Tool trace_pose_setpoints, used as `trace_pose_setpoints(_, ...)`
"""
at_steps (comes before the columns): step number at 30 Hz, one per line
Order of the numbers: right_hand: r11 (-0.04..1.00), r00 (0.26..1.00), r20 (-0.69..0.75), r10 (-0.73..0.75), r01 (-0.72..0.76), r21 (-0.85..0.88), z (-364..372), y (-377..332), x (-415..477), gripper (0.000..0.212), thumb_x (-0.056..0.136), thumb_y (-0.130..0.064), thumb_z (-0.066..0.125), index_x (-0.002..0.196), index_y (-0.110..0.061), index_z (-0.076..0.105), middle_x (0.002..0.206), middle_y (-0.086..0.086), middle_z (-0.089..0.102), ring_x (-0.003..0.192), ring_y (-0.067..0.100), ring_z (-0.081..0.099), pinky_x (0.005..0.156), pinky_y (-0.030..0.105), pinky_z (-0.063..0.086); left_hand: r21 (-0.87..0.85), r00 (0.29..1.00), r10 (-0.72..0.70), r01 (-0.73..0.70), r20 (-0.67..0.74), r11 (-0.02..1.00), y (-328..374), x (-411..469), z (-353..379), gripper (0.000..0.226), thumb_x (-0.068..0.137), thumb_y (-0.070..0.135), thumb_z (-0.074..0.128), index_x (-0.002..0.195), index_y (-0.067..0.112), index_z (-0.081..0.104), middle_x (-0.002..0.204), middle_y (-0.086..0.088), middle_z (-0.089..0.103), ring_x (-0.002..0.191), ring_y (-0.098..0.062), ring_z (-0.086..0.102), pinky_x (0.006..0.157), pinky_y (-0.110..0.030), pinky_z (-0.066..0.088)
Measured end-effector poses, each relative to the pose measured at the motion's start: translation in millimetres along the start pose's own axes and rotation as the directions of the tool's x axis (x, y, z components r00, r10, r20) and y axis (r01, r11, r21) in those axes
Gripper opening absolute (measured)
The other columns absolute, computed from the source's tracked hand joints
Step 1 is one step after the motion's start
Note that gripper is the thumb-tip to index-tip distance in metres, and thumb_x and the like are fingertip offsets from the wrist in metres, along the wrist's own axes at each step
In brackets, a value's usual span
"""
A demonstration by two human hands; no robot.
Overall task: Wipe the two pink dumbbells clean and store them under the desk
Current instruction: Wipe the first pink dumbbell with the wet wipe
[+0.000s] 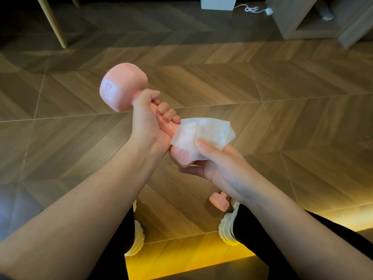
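The handle of a pink dumbbell (121,87) is being gripped by the left hand (147,122), with fingers and thumb curled round it. The weight is being held in the air at a tilt, its far head raised up and to the left. A white wipe (203,134) is being pressed over the near head by the right hand (220,164), with the thumb laid on top of the wipe and the fingers curled beneath the head. The raised letters "KG" are being shown on the far head; the character before them cannot be read for certain. A small embossed round mark is being shown on the near head, too blurred to read. The second pink dumbbell (219,201) is lying on the herringbone wooden floor (282,87), below the right wrist, just beside a white shoe (228,229) and partly hidden by the arm. Far off at the top edge, a white box (218,3) and a coiled white cord (252,10) are lying on the floor.
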State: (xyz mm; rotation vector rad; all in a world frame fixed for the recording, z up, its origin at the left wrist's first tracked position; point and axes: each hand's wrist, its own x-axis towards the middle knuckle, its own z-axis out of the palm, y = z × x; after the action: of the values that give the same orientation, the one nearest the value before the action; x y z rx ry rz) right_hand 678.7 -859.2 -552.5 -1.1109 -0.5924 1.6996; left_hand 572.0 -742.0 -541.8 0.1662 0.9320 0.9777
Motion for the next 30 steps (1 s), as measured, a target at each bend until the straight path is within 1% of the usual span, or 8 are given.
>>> trace_pose_setpoints(4, 0.994, 0.998, -0.067, -0.008, 0.001, -0.107, 2.6, 6.6, 2.2, 0.054, 0.084, -0.025, 0.068, 0.134, -0.014, 0.051, 0.12, 0.008, 0.069, 0.108, 0.024, 0.068, 0.083, 0.037, 0.058, 0.037, 1.0, -0.005, 0.005, -0.009, 0.999, -1.2, -0.5, -2.9, 0.032, 0.091, 0.02, 0.047, 0.065, 0.022, 0.028, 0.048, 0.006, 0.02, 0.039, -0.012, 0.02, 0.039, -0.021, 0.027)
trace_pose_setpoints(10, 0.998, 0.961, -0.278, -0.008, -0.009, -0.059, 3.1, 6.2, 5.7, 0.046, 0.082, -0.047, 0.06, 0.12, -0.02, 0.063, 0.11, 0.014, 0.072, 0.093, 0.026, 0.07, 0.075, 0.045, 0.059, 0.006, 1.0, -0.005, 0.005, 0.028, 1.0, -8.7, -0.9, 4.5, 0.032, 0.089, 0.015, 0.047, 0.064, 0.02, 0.029, 0.051, 0.005, 0.021, 0.042, -0.012, 0.02, 0.04, -0.021, 0.027)
trace_pose_setpoints(14, 0.999, 0.995, -0.097, -0.013, 0.017, 0.041, -5.3, -2.1, 0.7, 0.047, 0.09, -0.033, 0.054, 0.133, -0.014, 0.052, 0.121, 0.016, 0.066, 0.103, 0.027, 0.066, 0.084, 0.046, 0.058, -0.004, 0.999, -0.006, 0.006, 0.042, 1.0, -4.1, -0.2, 6.6, 0.031, 0.09, 0.016, 0.045, 0.064, 0.02, 0.03, 0.049, 0.006, 0.022, 0.039, -0.012, 0.021, 0.04, -0.022, 0.028)
trace_pose_setpoints(17, 0.999, 0.999, 0.012, -0.038, 0.038, 0.009, -5.9, -3.9, 0.0, 0.053, 0.089, -0.024, 0.056, 0.139, -0.01, 0.046, 0.121, 0.012, 0.066, 0.106, 0.022, 0.066, 0.086, 0.042, 0.057, -0.065, 0.999, -0.003, 0.005, 0.035, 0.998, 1.1, 0.4, 4.5, 0.031, 0.092, 0.016, 0.042, 0.065, 0.021, 0.027, 0.047, 0.006, 0.021, 0.036, -0.011, 0.02, 0.037, -0.02, 0.026)
trace_pose_setpoints(20, 0.996, 0.999, -0.043, -0.014, 0.011, -0.085, -0.5, 1.3, 1.5, 0.054, 0.084, -0.024, 0.066, 0.135, -0.014, 0.05, 0.12, 0.007, 0.069, 0.105, 0.022, 0.069, 0.084, 0.039, 0.058, -0.005, 1.0, -0.017, 0.017, 0.016, 1.0, 0.4, -0.8, -0.2, 0.033, 0.092, 0.018, 0.044, 0.063, 0.022, 0.027, 0.049, 0.006, 0.019, 0.039, -0.012, 0.017, 0.039, -0.021, 0.023)
trace_pose_setpoints(23, 0.991, 0.976, -0.219, 0.017, -0.046, -0.128, 4.4, 8.4, 3.0, 0.058, 0.078, -0.035, 0.074, 0.13, -0.022, 0.053, 0.118, 0.007, 0.07, 0.104, 0.023, 0.07, 0.084, 0.045, 0.059, 0.039, 0.999, -0.022, 0.021, 0.027, 0.999, -7.5, -3.1, -1.7, 0.035, 0.09, 0.019, 0.046, 0.062, 0.022, 0.026, 0.049, 0.006, 0.019, 0.04, -0.012, 0.017, 0.04, -0.022, 0.023)
trace_pose_setpoints(27, 0.999, 0.951, -0.308, 0.008, -0.024, -0.048, 6.0, 5.4, 4.1, 0.036, 0.095, -0.041, 0.059, 0.123, -0.018, 0.061, 0.116, 0.016, 0.07, 0.101, 0.03, 0.068, 0.078, 0.05, 0.059, 0.04, 0.998, -0.022, 0.02, 0.052, 0.999, -12.3, -3.8, 6.0, 0.034, 0.089, 0.016, 0.046, 0.062, 0.021, 0.027, 0.047, 0.005, 0.021, 0.039, -0.012, 0.019, 0.04, -0.023, 0.025)
trace_pose_setpoints(30, 0.999, 0.968, -0.249, 0.009, 0.004, 0.053, 0.8, -1.1, 1.5, 0.041, 0.094, -0.039, 0.053, 0.126, -0.013, 0.059, 0.12, 0.02, 0.066, 0.103, 0.034, 0.066, 0.082, 0.053, 0.057, 0.014, 0.998, 0.008, -0.009, 0.062, 1.0, -7.5, -2.3, 9.8, 0.034, 0.091, 0.015, 0.044, 0.06, 0.02, 0.029, 0.046, 0.006, 0.021, 0.036, -0.011, 0.02, 0.038, -0.019, 0.027)
